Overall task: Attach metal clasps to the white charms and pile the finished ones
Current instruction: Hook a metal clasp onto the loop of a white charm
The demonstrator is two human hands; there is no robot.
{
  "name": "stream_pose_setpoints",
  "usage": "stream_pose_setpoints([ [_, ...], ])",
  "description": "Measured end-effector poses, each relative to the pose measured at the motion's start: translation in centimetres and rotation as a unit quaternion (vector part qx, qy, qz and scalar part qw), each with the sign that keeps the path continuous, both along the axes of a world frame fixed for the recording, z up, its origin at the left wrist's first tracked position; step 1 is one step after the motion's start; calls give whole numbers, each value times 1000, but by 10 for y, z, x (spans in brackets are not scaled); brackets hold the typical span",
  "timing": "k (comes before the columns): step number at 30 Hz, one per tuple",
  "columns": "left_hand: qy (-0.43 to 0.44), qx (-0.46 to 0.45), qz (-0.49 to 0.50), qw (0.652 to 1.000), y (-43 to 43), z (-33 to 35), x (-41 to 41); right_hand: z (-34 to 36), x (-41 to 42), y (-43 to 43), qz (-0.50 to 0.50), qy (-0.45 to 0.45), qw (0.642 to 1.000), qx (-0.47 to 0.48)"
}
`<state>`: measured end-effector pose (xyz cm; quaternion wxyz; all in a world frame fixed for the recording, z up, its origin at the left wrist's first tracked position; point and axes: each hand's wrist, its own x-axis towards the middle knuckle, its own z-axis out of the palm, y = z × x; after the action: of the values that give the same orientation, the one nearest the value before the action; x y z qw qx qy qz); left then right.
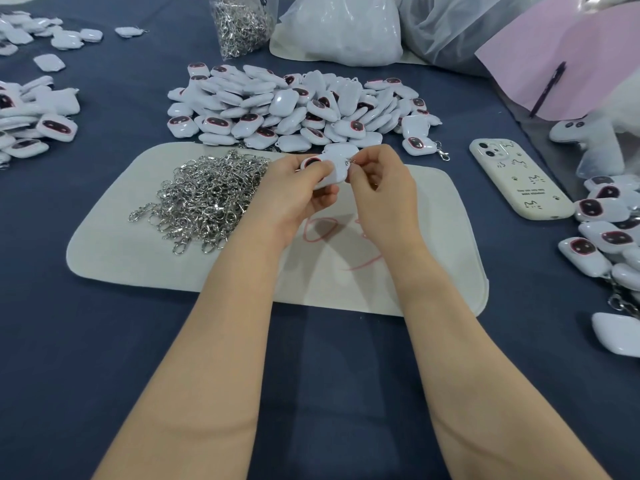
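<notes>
Here two hands [297, 190] [378, 183] hold one charm [333, 165], one clasp [352, 162].

A heap of clasps [207, 195] lies on the mat's [114, 268] left part. Behind the mat sits a pile of charms [294, 109], behind that a bag of clasps [242, 26]. A phone [519, 181] lies right of the mat. Over the mat's rear edge, the left hand [294, 192] holds a charm [334, 169], the right hand [381, 185] a clasp [352, 162].

Cloth [329, 375] free near edge; clasp heap [207, 199] L, charm pile [298, 109] ahead, phone [519, 178] R.
</notes>
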<state>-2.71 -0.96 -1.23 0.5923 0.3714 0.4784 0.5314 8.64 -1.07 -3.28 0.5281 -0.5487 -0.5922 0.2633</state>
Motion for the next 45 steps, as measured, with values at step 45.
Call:
stream_pose_setpoints([
  [45, -159, -100, -54, 981, 3, 5, -7, 8, 0, -4, 15, -14, 998, 58],
])
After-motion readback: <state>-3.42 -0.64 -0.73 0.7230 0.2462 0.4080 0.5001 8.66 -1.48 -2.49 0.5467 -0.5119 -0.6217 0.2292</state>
